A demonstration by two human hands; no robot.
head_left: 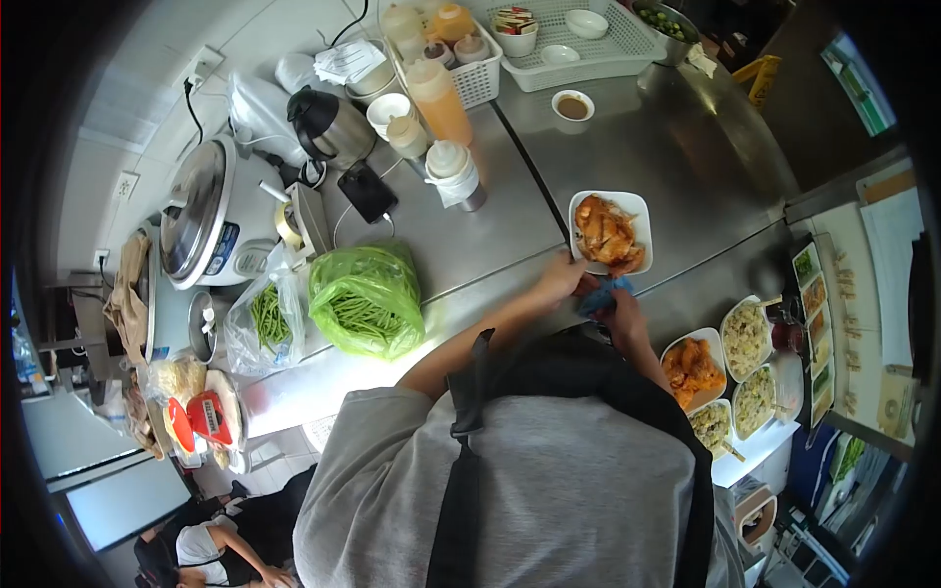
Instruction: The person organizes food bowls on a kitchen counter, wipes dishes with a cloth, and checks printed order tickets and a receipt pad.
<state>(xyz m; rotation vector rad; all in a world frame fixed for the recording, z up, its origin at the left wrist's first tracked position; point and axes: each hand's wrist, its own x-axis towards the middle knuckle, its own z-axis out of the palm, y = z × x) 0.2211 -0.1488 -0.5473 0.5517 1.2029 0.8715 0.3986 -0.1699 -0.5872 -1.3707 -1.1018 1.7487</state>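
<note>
A squarish white bowl (639, 208) holds browned, glazed pieces of meat (606, 235) that look like chicken. At its near left corner my left hand (561, 275) is closed, with the fingertips against the rim and partly hidden. Just below the bowl's near edge, my right hand (625, 318) is closed around a bunched blue cloth (605, 294). The cloth lies between the two hands, close to the bowl. Beyond the bowl, a small white cup of brown sauce (572, 106) stands on the steel counter (667, 147).
Right of me sit a dish of orange-red food (692, 370) and several dishes of pale food (747, 338). Left are a green bag of green beans (365, 299), a phone (368, 191), squeeze bottles (438, 101) and a large cooker (211, 211). Another person (211, 549) is at lower left.
</note>
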